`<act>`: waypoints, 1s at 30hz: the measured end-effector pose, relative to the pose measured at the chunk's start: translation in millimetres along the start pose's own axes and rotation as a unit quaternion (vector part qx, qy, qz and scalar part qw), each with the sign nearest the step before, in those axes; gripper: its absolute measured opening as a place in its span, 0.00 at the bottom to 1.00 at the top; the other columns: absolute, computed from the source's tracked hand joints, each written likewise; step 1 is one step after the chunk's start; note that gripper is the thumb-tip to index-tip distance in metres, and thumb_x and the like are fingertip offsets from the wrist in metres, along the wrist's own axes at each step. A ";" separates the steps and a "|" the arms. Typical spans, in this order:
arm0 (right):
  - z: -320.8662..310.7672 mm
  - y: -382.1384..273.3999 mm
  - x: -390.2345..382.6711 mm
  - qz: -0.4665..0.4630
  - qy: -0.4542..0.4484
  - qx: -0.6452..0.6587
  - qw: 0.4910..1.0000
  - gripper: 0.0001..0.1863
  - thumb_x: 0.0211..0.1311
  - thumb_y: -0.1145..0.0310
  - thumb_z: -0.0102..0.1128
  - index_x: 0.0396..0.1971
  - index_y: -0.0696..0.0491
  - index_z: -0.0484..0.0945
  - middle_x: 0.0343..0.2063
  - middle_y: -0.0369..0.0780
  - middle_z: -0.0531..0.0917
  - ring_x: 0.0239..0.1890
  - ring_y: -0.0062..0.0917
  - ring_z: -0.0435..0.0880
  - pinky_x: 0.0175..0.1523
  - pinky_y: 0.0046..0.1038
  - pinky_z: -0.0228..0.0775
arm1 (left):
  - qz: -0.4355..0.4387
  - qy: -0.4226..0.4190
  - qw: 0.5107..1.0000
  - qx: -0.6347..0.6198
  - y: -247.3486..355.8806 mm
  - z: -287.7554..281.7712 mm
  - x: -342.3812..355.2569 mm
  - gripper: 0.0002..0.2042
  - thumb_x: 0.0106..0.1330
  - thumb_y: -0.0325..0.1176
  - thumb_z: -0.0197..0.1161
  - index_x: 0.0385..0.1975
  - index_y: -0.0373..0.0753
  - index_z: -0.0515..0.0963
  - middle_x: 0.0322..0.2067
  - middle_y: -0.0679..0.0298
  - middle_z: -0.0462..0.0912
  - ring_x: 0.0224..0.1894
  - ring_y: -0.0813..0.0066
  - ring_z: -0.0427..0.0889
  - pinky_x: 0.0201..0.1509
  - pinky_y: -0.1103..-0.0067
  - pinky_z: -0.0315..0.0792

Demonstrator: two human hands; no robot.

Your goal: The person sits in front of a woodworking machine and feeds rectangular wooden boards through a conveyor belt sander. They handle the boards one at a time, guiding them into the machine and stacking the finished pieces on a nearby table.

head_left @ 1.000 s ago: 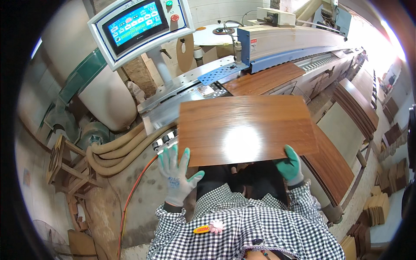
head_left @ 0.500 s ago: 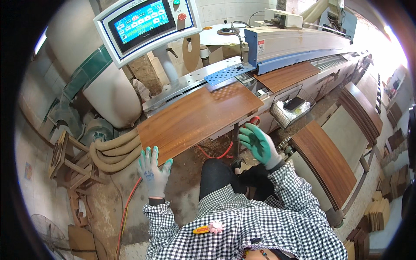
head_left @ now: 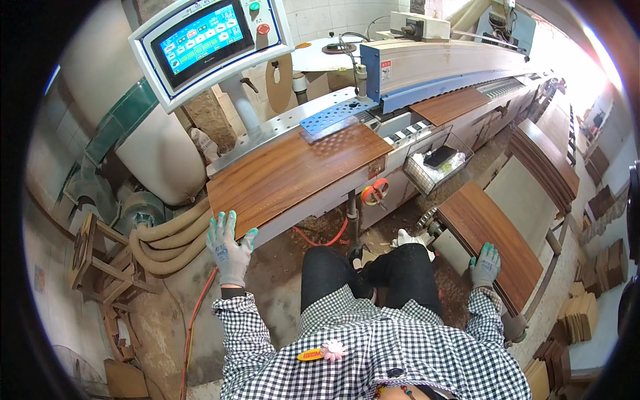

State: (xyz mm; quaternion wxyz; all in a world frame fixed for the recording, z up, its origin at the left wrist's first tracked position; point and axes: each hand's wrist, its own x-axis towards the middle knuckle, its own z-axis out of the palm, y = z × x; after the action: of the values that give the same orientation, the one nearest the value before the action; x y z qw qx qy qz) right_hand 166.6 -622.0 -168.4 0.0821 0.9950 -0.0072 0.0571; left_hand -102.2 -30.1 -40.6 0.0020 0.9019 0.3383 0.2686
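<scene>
A brown wood-grain board lies on the machine's infeed table. My left hand, in a grey glove with green fingertips, touches this board's near left corner with its fingers spread. On the right, my right hand, gloved alike, rests on the near edge of another wood-grain board, its fingers stretched out. That board lies on top of a roller stand. Farther along the machine, a third wood-grain board sits partly under the long blue-and-grey pressure beam.
A control panel with a lit screen stands at the upper left. A wire basket hangs on the machine's front, near a red-and-yellow tape roll. Ribbed hoses run at left. Stacked boards stand at right.
My right hand has moved from beside the first board down and right onto the board on the roller stand. The board under the beam has advanced away. My left hand stays at the corner.
</scene>
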 end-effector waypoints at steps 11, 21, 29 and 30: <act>-13.8 -13.3 -52.6 -0.056 0.086 0.072 0.992 0.26 0.62 0.60 0.63 0.58 0.56 0.74 0.57 0.46 0.78 0.58 0.40 0.76 0.65 0.40 0.63 | 0.012 0.022 1.000 0.001 0.1 2.5 -1.6 0.34 0.62 0.58 0.65 0.66 0.49 0.70 0.68 0.57 0.67 0.73 0.52 0.58 0.73 0.50 0.50; 38.3 15.5 -93.6 0.308 -0.153 0.905 0.249 0.20 0.63 0.48 0.65 0.44 0.49 0.83 0.35 0.37 0.86 0.43 0.31 0.83 0.55 0.35 0.73 | 0.010 0.019 1.000 0.003 -0.2 3.4 -1.1 0.34 0.62 0.59 0.65 0.66 0.50 0.69 0.68 0.58 0.67 0.73 0.52 0.58 0.73 0.50 0.49; 79.1 39.1 -87.9 0.392 0.026 0.901 0.182 0.25 0.63 0.54 0.66 0.59 0.43 0.76 0.55 0.36 0.75 0.58 0.34 0.72 0.65 0.38 0.68 | 0.015 0.018 1.000 0.003 1.1 -0.1 -1.8 0.34 0.63 0.59 0.64 0.67 0.50 0.68 0.69 0.58 0.66 0.73 0.52 0.58 0.73 0.52 0.50; 77.0 35.6 -91.3 0.388 0.016 0.905 0.175 0.25 0.63 0.54 0.66 0.59 0.43 0.76 0.56 0.36 0.76 0.58 0.34 0.72 0.65 0.38 0.68 | 0.011 0.013 1.000 0.004 1.4 -1.1 -1.9 0.34 0.63 0.58 0.64 0.67 0.50 0.68 0.69 0.58 0.66 0.73 0.52 0.58 0.74 0.52 0.50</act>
State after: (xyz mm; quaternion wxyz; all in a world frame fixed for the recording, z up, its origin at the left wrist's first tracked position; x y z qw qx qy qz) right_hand 83.7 -669.3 -248.7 -0.9079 0.2449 -0.3340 0.0644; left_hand -103.1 -32.6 -40.3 -0.0092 0.9022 0.3292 0.2786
